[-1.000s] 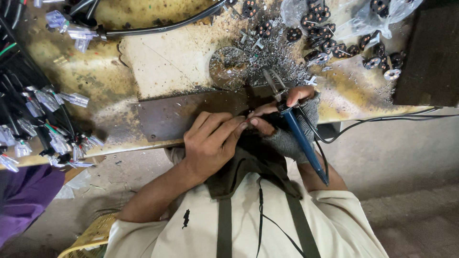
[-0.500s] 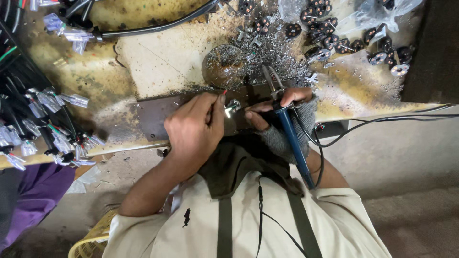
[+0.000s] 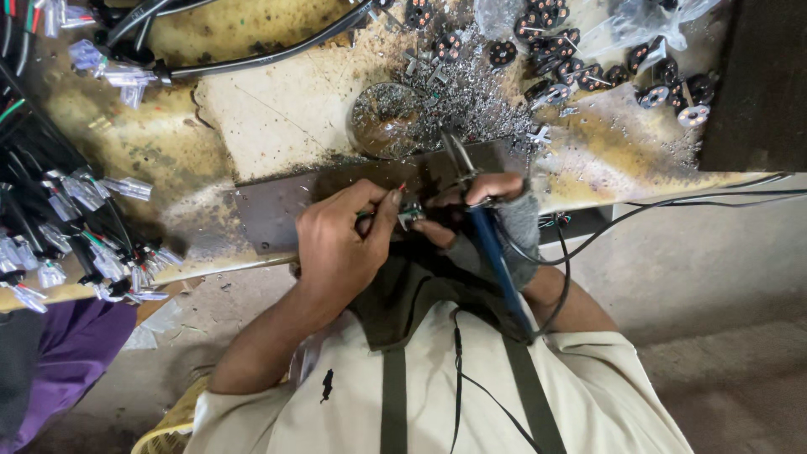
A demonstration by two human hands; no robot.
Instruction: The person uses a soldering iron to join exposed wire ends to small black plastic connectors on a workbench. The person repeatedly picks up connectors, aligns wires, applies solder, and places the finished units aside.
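1. Between the two hands, close above the near edge of the surface (image 3: pixel 277 126), sits a small metal connector part with thin wires (image 3: pixel 409 214), right over the dark metal plate (image 3: pixel 277 210).
2. Left hand (image 3: pixel 340 244) is curled, thumb and fingers pinching the connector part; half a second ago it was higher over the plate, and it has since drawn back toward the body, bringing the part with it.
3. Right hand (image 3: pixel 487 210), in a grey fingerless glove, is closed around a blue-handled soldering iron (image 3: pixel 492 252), whose tip now lies just beside the part instead of apart from it, so the joint looks to be under way.
4. Beyond the hands lie a round dish of metal scraps (image 3: pixel 387 118) and scattered black round connectors (image 3: pixel 580 71), well apart.
5. Left of the left hand, bundles of terminal-tipped wires (image 3: pixel 76 235) crowd the surface edge; the iron's cable (image 3: pixel 672 206) trails off right.
6. Open room is only the plate strip beside the left hand.
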